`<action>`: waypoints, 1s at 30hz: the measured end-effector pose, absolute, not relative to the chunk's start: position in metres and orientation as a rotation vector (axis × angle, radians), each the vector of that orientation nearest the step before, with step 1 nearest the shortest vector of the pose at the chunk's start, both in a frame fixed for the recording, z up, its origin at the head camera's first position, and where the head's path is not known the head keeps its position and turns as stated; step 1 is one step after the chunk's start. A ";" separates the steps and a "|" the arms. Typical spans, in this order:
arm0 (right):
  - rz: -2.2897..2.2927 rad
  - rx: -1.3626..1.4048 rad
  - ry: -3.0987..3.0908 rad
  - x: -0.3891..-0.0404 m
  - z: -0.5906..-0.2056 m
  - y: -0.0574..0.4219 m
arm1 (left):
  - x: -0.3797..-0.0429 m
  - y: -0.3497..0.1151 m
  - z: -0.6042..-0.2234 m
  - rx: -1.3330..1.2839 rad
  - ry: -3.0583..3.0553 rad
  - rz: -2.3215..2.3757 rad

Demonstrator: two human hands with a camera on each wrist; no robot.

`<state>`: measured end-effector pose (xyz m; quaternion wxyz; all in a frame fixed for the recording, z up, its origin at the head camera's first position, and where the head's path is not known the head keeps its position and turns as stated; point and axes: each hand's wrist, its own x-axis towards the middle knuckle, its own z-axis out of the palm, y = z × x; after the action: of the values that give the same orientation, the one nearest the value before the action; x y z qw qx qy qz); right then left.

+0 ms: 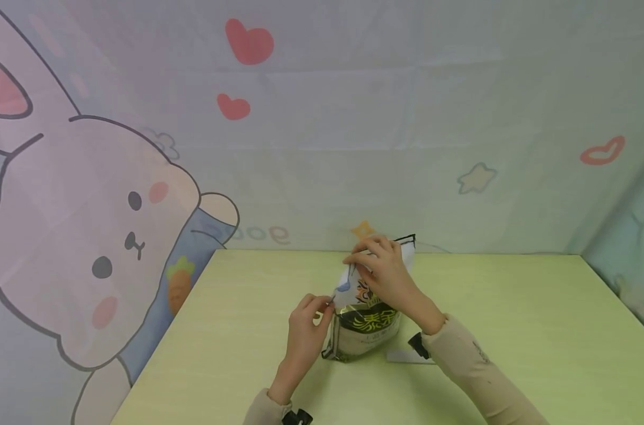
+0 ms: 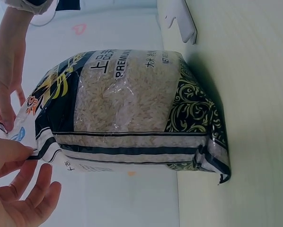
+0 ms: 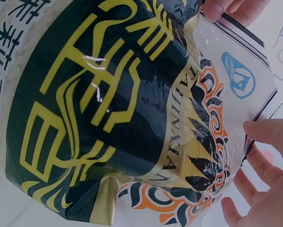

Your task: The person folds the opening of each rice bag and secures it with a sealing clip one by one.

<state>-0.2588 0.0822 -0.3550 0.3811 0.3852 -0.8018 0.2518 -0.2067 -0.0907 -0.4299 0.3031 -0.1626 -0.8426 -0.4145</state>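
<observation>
A plastic bag of rice (image 1: 366,324) stands on the table, black and white with yellow lettering and an orange flame pattern. Its rice grains show through a clear panel in the left wrist view. My left hand (image 1: 307,327) pinches the bag's top corner on the left between thumb and index finger, the other fingers spread loosely below. Farther along the same top edge, my right hand (image 1: 388,274) pinches the rim between thumb and fingers, seen closely in the right wrist view. The top seam runs between both hands, folded in places.
A flat whitish piece (image 1: 407,356) lies on the pale yellow-green table (image 1: 513,330), right of the bag and partly behind my right wrist. A cloth backdrop (image 1: 322,177) with a cartoon rabbit and hearts hangs behind the table's far edge.
</observation>
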 end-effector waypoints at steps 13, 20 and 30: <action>0.673 0.983 -1.988 -0.266 -0.355 0.086 | -0.206 -0.090 -0.426 -0.447 -2.204 -1.060; 0.663 0.984 -1.972 -0.267 -0.355 0.087 | -0.206 -0.091 -0.425 -0.467 -2.177 -1.080; 0.732 1.001 -1.990 -0.268 -0.361 0.088 | -0.206 -0.091 -0.432 -0.474 -2.158 -0.971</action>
<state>-0.2678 0.0881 -0.3614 0.3879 0.3936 -0.7822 0.2877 -0.2060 -0.0909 -0.4316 0.3559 -0.1833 -0.8356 -0.3761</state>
